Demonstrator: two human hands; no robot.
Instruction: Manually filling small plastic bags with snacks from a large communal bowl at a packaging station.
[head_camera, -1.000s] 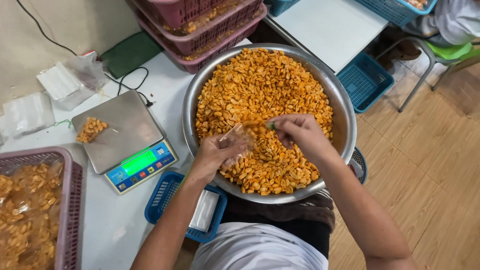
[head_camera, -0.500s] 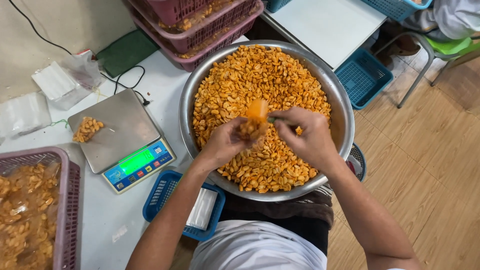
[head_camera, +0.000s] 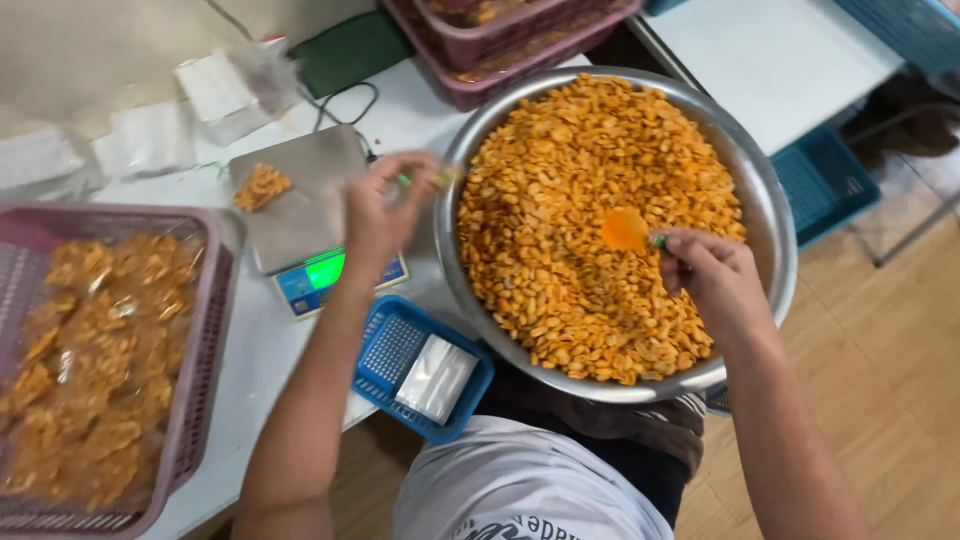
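A big steel bowl (head_camera: 771, 205) full of orange-coated nuts (head_camera: 575, 170) sits in front of me. My right hand (head_camera: 712, 277) hovers over the bowl's right side and grips a small orange scoop (head_camera: 625, 229) by its green handle. My left hand (head_camera: 384, 208) is raised over the digital scale (head_camera: 300, 215), just left of the bowl. Its fingers pinch what looks like a small clear bag with nuts (head_camera: 441, 177), though motion blur hides the detail. A small heap of nuts (head_camera: 261, 185) lies on the scale's steel pan.
A pink basket (head_camera: 203, 330) of bagged nuts stands at the left. A small blue basket (head_camera: 392, 350) with empty clear bags (head_camera: 436, 377) sits at the table's near edge. Stacked pink baskets (head_camera: 500, 45) are behind the bowl, a blue basket (head_camera: 826, 180) on the floor at right.
My left hand left the bowl and swung left with the bag to above the scale. My right hand stayed over the bowl with the scoop. The view panned left.
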